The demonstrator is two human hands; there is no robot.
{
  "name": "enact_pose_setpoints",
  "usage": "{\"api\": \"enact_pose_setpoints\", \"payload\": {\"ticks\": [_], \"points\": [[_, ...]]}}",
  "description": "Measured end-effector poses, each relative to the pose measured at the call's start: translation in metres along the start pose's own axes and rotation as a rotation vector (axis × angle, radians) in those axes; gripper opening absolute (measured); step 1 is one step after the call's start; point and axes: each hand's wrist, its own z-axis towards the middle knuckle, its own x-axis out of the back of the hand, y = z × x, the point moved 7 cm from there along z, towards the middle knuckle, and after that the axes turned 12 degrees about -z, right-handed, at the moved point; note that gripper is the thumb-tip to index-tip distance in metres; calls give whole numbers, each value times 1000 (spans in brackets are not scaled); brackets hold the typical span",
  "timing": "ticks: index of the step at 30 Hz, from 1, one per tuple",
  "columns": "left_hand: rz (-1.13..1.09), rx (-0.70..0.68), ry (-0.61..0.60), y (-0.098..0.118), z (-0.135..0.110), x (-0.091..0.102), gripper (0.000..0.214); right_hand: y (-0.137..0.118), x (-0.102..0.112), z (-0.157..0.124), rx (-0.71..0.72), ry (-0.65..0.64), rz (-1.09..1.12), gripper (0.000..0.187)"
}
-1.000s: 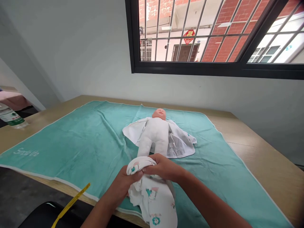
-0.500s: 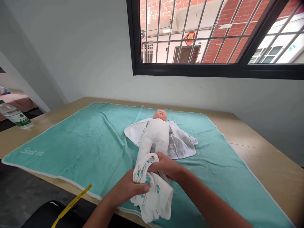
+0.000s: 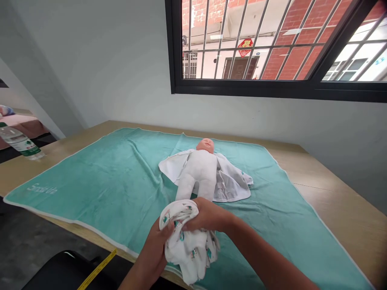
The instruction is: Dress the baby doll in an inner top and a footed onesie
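Note:
A baby doll (image 3: 199,171) with a white cloth body lies on its back, its head toward the wall. An opened white jacket (image 3: 231,187) is spread beneath it and around its arms. At the doll's feet, both hands grip white printed baby trousers (image 3: 190,245), bunched up with the rounded opening facing up. My left hand (image 3: 155,245) clasps the left side, thumb on top. My right hand (image 3: 207,215) pinches the right edge of the opening. The doll's lower legs and feet are hidden behind the cloth and hands.
A teal blanket (image 3: 105,181) covers much of the wooden table (image 3: 326,177). On the far left stands a plastic bottle (image 3: 22,143). A black chair (image 3: 63,270) with a yellow strip (image 3: 98,269) is below the near edge. A barred window (image 3: 250,44) is above.
The trousers are gathered more tightly, and their opening has turned upward and shifted slightly left. My left hand has moved left and changed its grip; my right hand stays near the same spot.

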Motion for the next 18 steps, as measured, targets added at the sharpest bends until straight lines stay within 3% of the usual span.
{"api": "enact_pose_setpoints", "payload": {"ticks": [3,5,8,10,18], "points": [[116,-164,45,1,-5,-4,77,2,0,3,-24,159,88,21],[181,-221,125,2,-8,-4,71,2,-3,5,-23,182,128,17],[173,-212,237,0,-10,-3,55,6,-5,6,-28,143,227,21],[163,-199,289,-1,-12,-3,55,10,-5,6,-40,99,305,28],[150,-179,329,-8,-24,-4,60,13,-2,2,-71,-22,376,31]]}}
